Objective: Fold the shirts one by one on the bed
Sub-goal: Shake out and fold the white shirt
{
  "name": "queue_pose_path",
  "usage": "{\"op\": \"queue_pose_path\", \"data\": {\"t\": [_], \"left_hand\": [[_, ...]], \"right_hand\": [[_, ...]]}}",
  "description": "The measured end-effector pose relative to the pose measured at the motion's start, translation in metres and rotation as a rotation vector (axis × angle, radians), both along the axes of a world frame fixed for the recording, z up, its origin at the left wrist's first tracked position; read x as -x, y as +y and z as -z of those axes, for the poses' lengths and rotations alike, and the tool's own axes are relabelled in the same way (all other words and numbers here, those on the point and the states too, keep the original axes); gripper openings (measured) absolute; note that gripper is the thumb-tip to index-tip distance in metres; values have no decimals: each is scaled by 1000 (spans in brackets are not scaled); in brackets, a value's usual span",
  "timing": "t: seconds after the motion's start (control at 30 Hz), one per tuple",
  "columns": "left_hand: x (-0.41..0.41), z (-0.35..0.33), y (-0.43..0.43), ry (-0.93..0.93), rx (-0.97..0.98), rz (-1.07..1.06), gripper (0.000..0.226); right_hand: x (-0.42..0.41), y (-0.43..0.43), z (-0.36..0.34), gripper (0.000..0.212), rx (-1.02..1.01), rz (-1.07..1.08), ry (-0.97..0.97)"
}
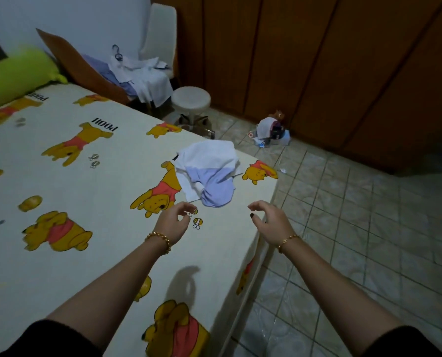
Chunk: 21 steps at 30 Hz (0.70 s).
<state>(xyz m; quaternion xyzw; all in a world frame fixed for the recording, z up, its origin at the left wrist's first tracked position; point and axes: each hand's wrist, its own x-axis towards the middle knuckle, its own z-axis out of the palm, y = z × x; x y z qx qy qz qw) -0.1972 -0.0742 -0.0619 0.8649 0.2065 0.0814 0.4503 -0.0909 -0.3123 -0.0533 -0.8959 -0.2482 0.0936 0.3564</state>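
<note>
Left hand [175,220] and right hand [269,221] hover apart, fingers loosely curled and holding nothing, above the right edge of the bed [111,197]. Crumpled white and lavender shirts [209,176] lie just beyond the fingertips, near the bed's far right corner.

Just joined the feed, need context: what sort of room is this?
Likely a home bedroom: a bed with a cartoon-bear sheet, a green bolster at its far end, wooden wardrobe doors along the wall.

Matt printed cotton-like bedsheet [111,181], soft cloth shirts [209,173], glossy tiled floor [356,228], wooden wardrobe [317,60].
</note>
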Motion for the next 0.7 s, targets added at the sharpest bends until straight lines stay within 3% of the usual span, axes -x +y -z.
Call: {"op": "queue_pose_path", "data": {"t": [0.27,0.53,0.63,0.7], "left_hand": [[-103,45,39,152,-16,-109,27],[-220,117,59,346,-26,-192,25],[-272,139,68,426,-57,-164,44],[-305,155,77,497,-119,-68,77]], "right_hand": [[-123,54,63,22,23,-39,132],[-274,120,145,30,179,-265,169],[-326,141,160,44,319,-380,-20],[-358,154,168,61,482,-481,-161]]}}
